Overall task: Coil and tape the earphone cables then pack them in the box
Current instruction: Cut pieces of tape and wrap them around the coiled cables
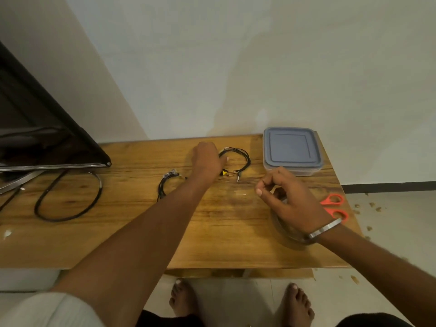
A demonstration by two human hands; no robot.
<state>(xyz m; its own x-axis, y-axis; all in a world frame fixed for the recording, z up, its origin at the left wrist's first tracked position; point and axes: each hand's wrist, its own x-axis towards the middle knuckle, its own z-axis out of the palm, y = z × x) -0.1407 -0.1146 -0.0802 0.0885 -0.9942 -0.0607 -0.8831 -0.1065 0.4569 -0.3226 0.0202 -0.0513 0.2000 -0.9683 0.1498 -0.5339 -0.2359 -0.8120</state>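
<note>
Hands first: the left hand (207, 159) reaches across the wooden tabletop (132, 237) and lies on the near-left edge of a loose coil of thin black earphone cable (238, 159), fingertips touching or pinching the strands; which of the two I cannot tell, since the back of the hand hides the grip. The right hand (290, 199) hovers nearer the body with thumb and forefinger pressed together, as if pinching something small and clear, perhaps a strip of tape; nothing definite shows between them. Under that hand lies what looks like a roll of clear tape (283, 230), mostly hidden.

A second small coil of black earphone cable (168, 185) lies just left of the left forearm, apparently wound already; whether it is taped is too small to tell. The square clear plastic box with a grey-blue lid (292, 152) stands at the far right corner, lid on, just beside the coil being handled. Orange-handled scissors (335, 206) lie at the right edge, behind the right wrist.

By my judgement the task is around its middle: both cables are coiled, taping seems in hand on the far one, and opening the box and packing are yet to do.

No brand, label or readable writing shows anywhere.
</note>
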